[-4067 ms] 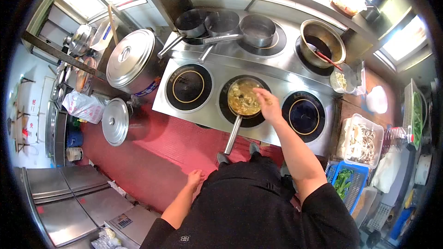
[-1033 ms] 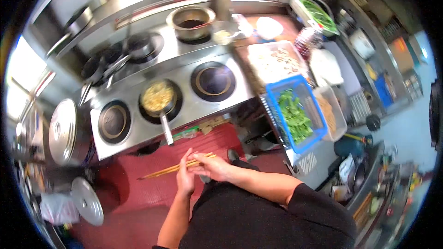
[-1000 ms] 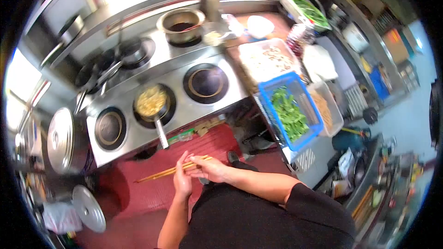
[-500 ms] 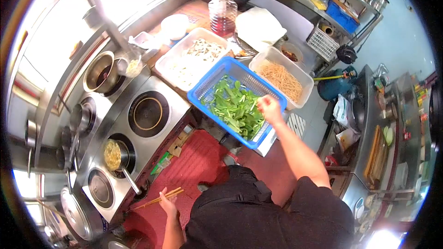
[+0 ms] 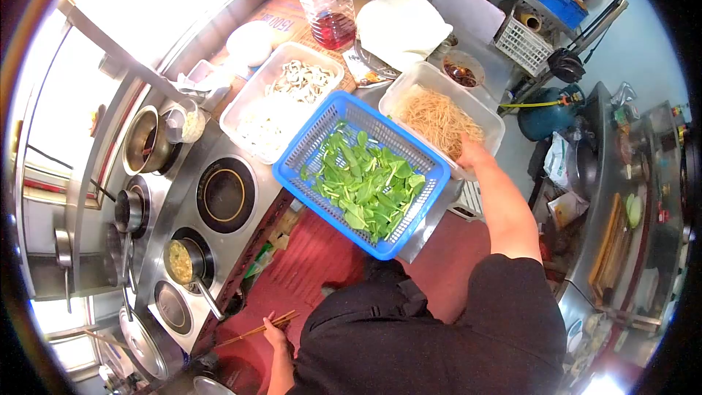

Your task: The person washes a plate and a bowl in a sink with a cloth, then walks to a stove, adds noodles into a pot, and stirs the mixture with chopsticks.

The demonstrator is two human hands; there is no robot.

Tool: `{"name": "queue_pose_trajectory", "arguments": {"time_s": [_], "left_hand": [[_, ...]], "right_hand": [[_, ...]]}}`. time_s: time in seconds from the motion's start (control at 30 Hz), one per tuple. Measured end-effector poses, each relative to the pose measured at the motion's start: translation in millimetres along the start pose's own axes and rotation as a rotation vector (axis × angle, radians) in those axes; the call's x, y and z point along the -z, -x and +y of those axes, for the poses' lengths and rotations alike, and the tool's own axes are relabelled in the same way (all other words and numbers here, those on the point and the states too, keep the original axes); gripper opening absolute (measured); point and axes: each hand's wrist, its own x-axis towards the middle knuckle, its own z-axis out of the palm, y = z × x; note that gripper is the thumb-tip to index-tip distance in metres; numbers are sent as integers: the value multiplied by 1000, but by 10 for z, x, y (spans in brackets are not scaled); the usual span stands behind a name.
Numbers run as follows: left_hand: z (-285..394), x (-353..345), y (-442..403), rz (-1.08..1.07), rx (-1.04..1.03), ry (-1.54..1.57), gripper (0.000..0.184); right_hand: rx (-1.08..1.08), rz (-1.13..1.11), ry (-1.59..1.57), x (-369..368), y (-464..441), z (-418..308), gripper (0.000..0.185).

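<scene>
My left hand (image 5: 276,330) is closed around a pair of chopsticks (image 5: 252,335), held low beside my body. At the near right edge of a clear plastic tub, my right hand (image 5: 474,153) reaches into thin brown noodles (image 5: 436,121). Its fingertips are partly hidden there, so their grip cannot be made out. Left of that tub sits a blue basket (image 5: 289,175) with green leafy vegetables (image 5: 365,183). A second clear tub (image 5: 232,121) holds sliced mushrooms (image 5: 300,82) and paler pieces. On the stove, a small pan (image 5: 199,252) contains yellowish food in liquid.
Round burners (image 5: 225,194) line the stove at left, with a metal bowl (image 5: 144,143) and a saucepan (image 5: 129,210) behind. A bottle of red liquid (image 5: 333,22) and a white cloth-like bundle (image 5: 402,25) stand at the back. A gas cylinder (image 5: 548,113) is at right.
My right hand has moved from the greens in the blue basket right to the noodle tub. My left hand still holds the chopsticks. The camera view has shifted slightly.
</scene>
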Motion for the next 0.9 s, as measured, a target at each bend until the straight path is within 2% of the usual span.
{"name": "queue_pose_trajectory", "arguments": {"time_s": [0.07, 0.13, 0.17, 0.23, 0.27, 0.33, 0.37, 0.43, 0.57, 0.63, 0.77, 0.83, 0.9], "left_hand": [[-2, -15, 15, 14, -5, -6, 52], [3, -25, 27, -10, -25, -66, 52], [14, -39, 35, -8, -25, -67, 52], [20, -69, 51, 5, 11, -39, 52], [24, -78, 53, 5, 11, -39, 52], [13, -77, 41, -7, 2, -78, 51], [-6, -82, 21, -8, 3, -78, 51], [-43, -89, -20, 19, 7, -20, 51], [-13, -103, -32, -19, 14, -8, 51], [78, -136, 23, -12, 19, -81, 52], [30, -116, -48, -37, 52, -1, 52], [0, -99, -45, -33, -21, -9, 52], [-40, -44, -62, -23, -7, -2, 52]], "right_hand": [[-23, -29, 34, -126, -107, 69, 69], [-71, -134, 96, -290, -257, 96, 54], [-70, -136, 95, -319, -280, 114, 54], [4, -70, 29, -372, -304, 160, 32], [4, -70, 28, -376, -341, 184, 32], [28, -45, -63, -338, -421, 241, 20], [27, -45, -62, -298, -444, 288, 20], [144, 173, -182, -171, -453, 378, 20], [79, 204, -191, 355, -276, 308, 20], [105, 333, -245, 560, -238, 289, 20], [52, 330, -353, 941, -105, 202, 21], [12, 376, -548, 1060, -65, 182, 21], [25, 389, -517, 1140, -9, 144, 22]]}}
